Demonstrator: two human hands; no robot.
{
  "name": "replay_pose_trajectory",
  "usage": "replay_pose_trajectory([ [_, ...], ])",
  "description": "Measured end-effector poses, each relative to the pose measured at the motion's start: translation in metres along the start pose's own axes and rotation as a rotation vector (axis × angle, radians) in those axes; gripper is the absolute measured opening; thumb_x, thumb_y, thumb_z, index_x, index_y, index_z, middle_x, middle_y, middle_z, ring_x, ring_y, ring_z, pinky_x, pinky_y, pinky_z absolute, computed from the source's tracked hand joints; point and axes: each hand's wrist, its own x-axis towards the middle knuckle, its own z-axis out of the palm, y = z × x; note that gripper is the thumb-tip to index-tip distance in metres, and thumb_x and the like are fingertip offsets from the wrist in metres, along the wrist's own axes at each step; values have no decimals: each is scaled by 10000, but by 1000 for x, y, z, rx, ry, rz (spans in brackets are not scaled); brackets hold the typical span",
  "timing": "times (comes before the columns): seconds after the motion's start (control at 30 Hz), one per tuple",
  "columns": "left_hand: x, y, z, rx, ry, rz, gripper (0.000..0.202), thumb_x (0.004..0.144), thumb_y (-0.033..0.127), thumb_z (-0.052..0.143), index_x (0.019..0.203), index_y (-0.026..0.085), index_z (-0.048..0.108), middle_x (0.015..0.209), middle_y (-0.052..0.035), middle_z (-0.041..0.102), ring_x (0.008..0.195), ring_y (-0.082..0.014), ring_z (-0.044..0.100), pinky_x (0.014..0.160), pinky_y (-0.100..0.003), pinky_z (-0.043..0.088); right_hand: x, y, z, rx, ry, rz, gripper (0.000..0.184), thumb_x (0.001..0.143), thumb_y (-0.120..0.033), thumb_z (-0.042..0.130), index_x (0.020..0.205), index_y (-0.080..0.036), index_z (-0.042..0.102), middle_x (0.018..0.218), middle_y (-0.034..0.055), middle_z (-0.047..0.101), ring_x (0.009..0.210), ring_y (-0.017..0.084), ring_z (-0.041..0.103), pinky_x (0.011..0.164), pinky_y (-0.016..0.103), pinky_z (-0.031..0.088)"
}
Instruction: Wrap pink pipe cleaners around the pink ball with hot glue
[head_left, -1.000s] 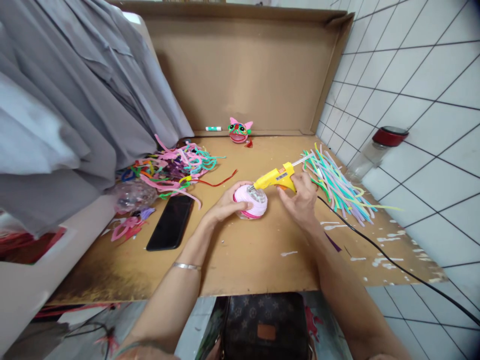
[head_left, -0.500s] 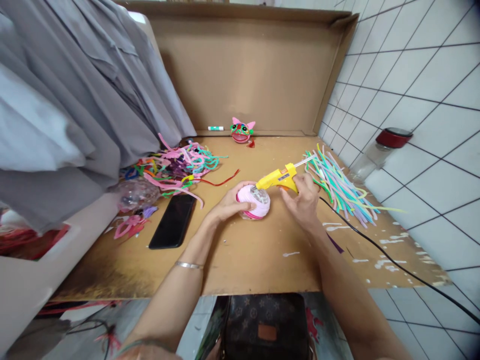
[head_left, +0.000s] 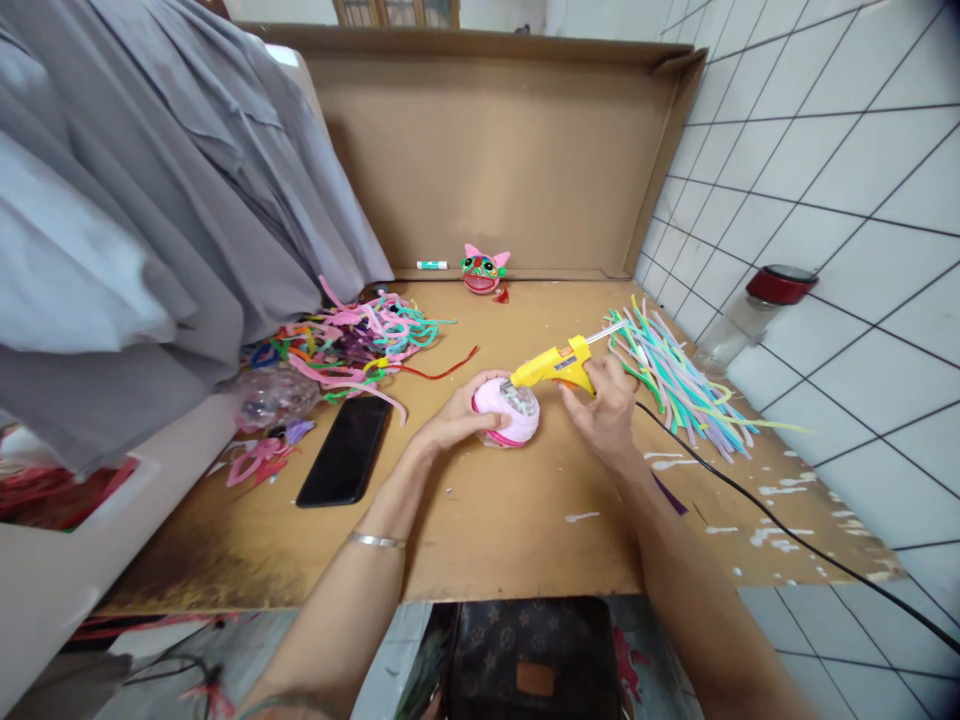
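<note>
My left hand (head_left: 463, 412) is wrapped round the left side of a pink-wrapped ball (head_left: 495, 398), holding it just above or on the table. A greyish, uncovered patch shows on the ball's top, and a darker pink band runs near its base. In my right hand (head_left: 606, 400) is a yellow hot glue gun (head_left: 553, 364) with a clear glue stick (head_left: 604, 333) out of its back end. The gun's nozzle points left and meets the ball's top near the edge of the bare patch. Whether glue is coming out is too small to tell.
A phone (head_left: 343, 451) lies left of my forearm, below a tangle of pipe cleaners (head_left: 360, 335). More pipe cleaners (head_left: 675, 375) lie right, near a red-lidded jar (head_left: 750, 315). The gun's black cord (head_left: 739, 485) crosses the right side. A pink-eared figure (head_left: 482, 270) stands at the back.
The view has tilted up slightly. The gun's tip has shifted a little left across the ball's top, and the ball appears turned slightly. Both grips stay the same.
</note>
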Motion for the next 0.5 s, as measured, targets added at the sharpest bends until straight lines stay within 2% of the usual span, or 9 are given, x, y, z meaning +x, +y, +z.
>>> replay_pose_trajectory([
  [0.5, -1, 3, 0, 16, -3, -9, 724, 565, 290, 827, 1219, 157, 548, 1085, -65, 666, 954, -203, 629, 871, -295, 491, 1, 1, -2, -5, -10, -19, 103, 833, -246, 620, 926, -203, 606, 869, 44, 566, 794, 217, 576, 691, 344, 496],
])
